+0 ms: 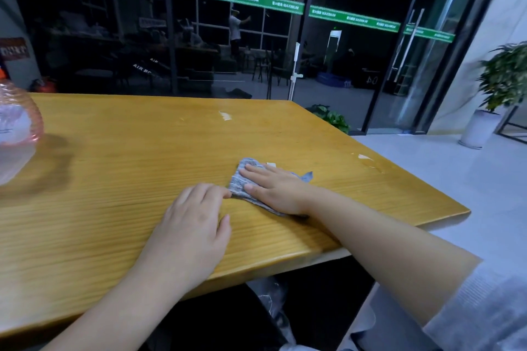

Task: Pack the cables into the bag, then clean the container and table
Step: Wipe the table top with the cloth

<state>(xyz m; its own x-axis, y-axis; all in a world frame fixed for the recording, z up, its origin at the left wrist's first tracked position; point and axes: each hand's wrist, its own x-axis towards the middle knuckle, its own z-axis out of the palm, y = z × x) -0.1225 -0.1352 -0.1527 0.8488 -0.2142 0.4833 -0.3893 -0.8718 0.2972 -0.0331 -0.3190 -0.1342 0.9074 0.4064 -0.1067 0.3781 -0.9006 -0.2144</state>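
My right hand (278, 189) presses flat, fingers straight, on the grey cloth (247, 183) at the wooden table (114, 179)'s four o'clock, my left hand (189, 229) rests loosely open beside it, the pink transparent container (15, 134) sits at nine o'clock.

— Where's the cloth?
— On the table (114, 179), toward its right end, under my right hand (278, 189). My left hand (189, 232) rests on the table just left of the cloth (242, 179), fingertips touching its edge.
— And the container?
— Far left, on the table, well apart from both hands: the container (15, 134) is cut off by the picture's edge.
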